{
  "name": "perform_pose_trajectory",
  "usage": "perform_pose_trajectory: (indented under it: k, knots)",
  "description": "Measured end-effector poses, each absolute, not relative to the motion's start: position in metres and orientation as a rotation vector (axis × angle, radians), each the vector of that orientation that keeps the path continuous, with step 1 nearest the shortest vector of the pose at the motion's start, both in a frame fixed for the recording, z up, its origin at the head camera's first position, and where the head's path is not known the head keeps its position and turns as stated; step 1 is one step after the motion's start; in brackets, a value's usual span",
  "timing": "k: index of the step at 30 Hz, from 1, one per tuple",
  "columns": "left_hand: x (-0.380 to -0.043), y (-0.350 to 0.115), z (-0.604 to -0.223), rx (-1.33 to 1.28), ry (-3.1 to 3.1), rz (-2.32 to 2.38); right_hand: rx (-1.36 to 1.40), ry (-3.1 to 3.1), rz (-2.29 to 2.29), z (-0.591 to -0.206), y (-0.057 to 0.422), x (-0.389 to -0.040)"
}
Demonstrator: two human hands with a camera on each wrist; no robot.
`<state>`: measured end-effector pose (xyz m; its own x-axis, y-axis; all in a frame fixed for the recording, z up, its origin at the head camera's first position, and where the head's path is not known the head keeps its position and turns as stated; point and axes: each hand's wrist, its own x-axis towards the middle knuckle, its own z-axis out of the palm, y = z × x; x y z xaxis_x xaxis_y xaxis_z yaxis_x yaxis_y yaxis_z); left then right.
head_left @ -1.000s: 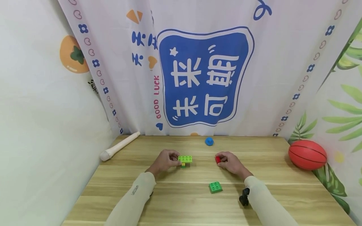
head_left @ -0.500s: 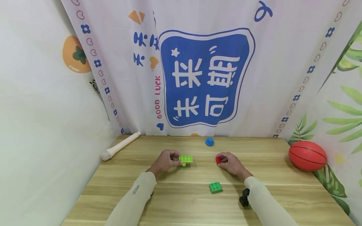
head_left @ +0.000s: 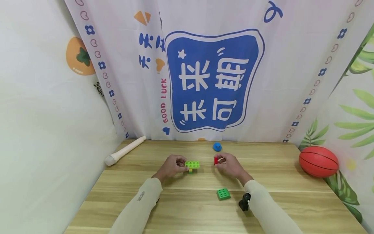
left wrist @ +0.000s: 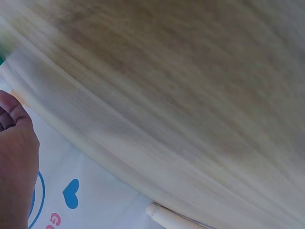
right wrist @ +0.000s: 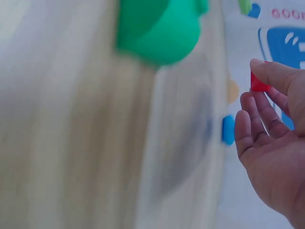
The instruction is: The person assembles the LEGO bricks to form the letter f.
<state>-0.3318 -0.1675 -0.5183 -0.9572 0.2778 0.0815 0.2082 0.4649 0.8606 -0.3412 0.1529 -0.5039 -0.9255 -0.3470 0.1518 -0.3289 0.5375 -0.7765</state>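
Note:
In the head view my left hand (head_left: pixel 171 165) pinches the left end of a lime-green studded toy brick (head_left: pixel 193 164). That brick sits across the top of a narrow yellow-and-green stack (head_left: pixel 190 170). To the right, my right hand (head_left: pixel 230 164) pinches a small red toy brick (head_left: pixel 216 161) between thumb and fingers, apart from the stack. The right wrist view shows the red brick (right wrist: pixel 259 83) at the thumb tip, with the other fingers (right wrist: pixel 244 133) loosely bent. Only part of my left hand (left wrist: pixel 18 162) appears in the left wrist view, its held brick out of frame.
A green four-stud brick (head_left: pixel 223 194) lies nearer the front of the wooden table (head_left: pixel 187 211). A blue round piece (head_left: pixel 217 147) is at the back edge. A pale stick-like object with a rounded end (head_left: pixel 125 151) lies at left, and a red ball (head_left: pixel 318 161) at right.
My right hand has moved left and slightly away from me with the red brick, lifting it toward the stack. My left hand keeps its hold in place.

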Motion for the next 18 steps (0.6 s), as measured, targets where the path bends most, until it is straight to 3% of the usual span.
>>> perform_pose_trajectory:
  k: [18]
  knots:
    - [-0.332, -0.168, -0.521, 0.443, 2.625, 1.541, -0.798, 2.674, -1.425, -0.488, 0.074, -0.338]
